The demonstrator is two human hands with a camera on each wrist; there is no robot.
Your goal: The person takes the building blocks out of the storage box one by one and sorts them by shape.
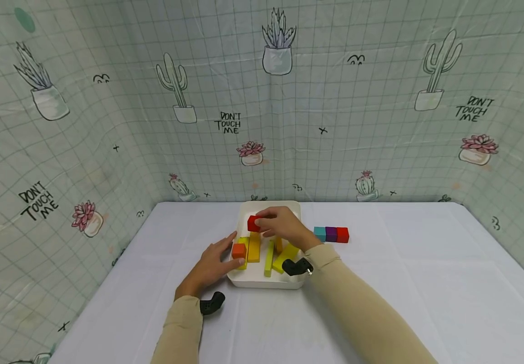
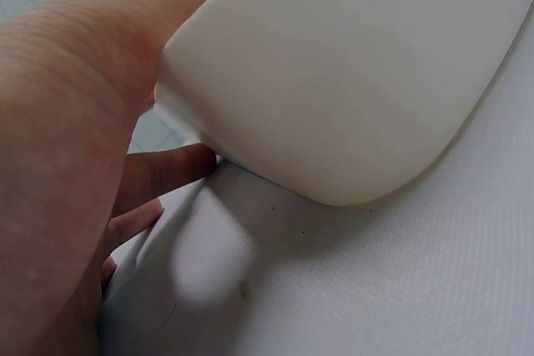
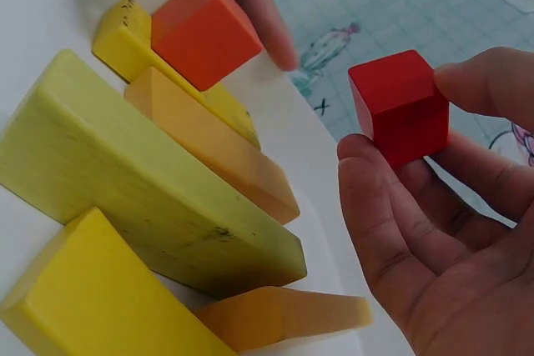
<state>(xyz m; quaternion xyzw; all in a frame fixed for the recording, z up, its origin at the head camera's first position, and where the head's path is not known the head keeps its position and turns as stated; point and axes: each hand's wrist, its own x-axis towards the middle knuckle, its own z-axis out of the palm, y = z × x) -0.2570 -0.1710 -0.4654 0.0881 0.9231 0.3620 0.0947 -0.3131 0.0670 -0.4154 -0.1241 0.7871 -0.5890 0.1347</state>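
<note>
My right hand (image 1: 285,225) pinches a red cube (image 3: 400,106) between thumb and fingertips, above the far left part of a white tray (image 1: 266,284). At the tray's left side, my left hand (image 1: 212,265) holds the wall, its thumb over the rim and its other fingers along the outside. One left fingertip (image 2: 196,160) shows against the tray's lower outer edge. Close to the left thumb, an orange cube (image 1: 238,251) sits on a yellow block (image 3: 125,35). Beside it lies an amber bar (image 1: 254,247).
A yellow-green bar (image 1: 268,258), a yellow bar (image 1: 286,258) and another amber block (image 3: 284,316) lie in the tray's right half. Right of the tray, teal (image 1: 319,233), purple (image 1: 331,234) and red cubes (image 1: 342,235) form a row on the white table (image 1: 380,303).
</note>
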